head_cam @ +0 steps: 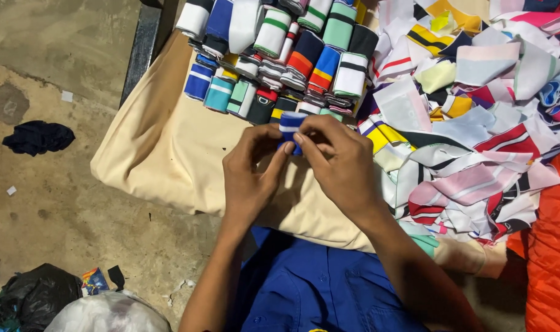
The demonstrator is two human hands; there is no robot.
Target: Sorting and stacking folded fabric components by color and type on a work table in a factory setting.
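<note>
My left hand (250,174) and my right hand (336,158) meet over a cream cloth (163,147), both pinching a small folded blue strip with a white stripe (289,124). Just beyond my fingers lie rows of folded striped knit strips (280,55) in blue, teal, white, black and red. To the right spreads a loose heap of striped fabric pieces (476,123) in pink, white, yellow and red. My right forearm crosses the heap's near edge. My blue shirt (310,289) shows below.
Bare concrete floor (58,203) lies to the left with a dark rag (38,136), a black bag (37,295) and a clear plastic bag (107,313). Orange fabric (550,258) sits at the right edge. A dark bar (141,46) runs along the cloth's left side.
</note>
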